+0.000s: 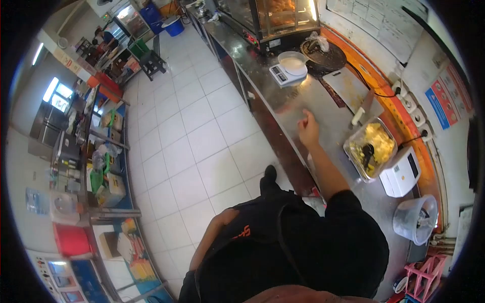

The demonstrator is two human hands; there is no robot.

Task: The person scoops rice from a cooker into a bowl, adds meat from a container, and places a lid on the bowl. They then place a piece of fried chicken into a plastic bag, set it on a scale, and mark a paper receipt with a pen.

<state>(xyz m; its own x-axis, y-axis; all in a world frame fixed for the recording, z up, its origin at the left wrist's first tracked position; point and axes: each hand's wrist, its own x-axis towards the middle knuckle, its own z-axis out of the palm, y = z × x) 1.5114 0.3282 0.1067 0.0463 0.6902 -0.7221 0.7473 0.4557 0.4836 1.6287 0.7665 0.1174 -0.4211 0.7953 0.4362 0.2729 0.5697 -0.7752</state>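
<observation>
My right hand (308,130) hovers over or rests on the steel counter (288,103); contact cannot be made out. Its fingers are loosely bent and apart, with nothing visible in them. Nearest ahead of it is a white kitchen scale (288,74) with a clear bowl (293,61) on top. To its right sits a clear tub (359,166) of yellow food, a black utensil (368,154) lying inside. A knife (362,109) with a pale handle lies behind that tub. My left hand (226,217) is by my dark apron (262,242), its fingers hidden.
A lit glass display cabinet (280,22) stands at the counter's far end, near a dark round pan (326,54). A white device (400,174) and a clear bucket (404,219) line the wall side. Across the tiled floor (187,131) are shelves (113,171). A person (105,36) is far back.
</observation>
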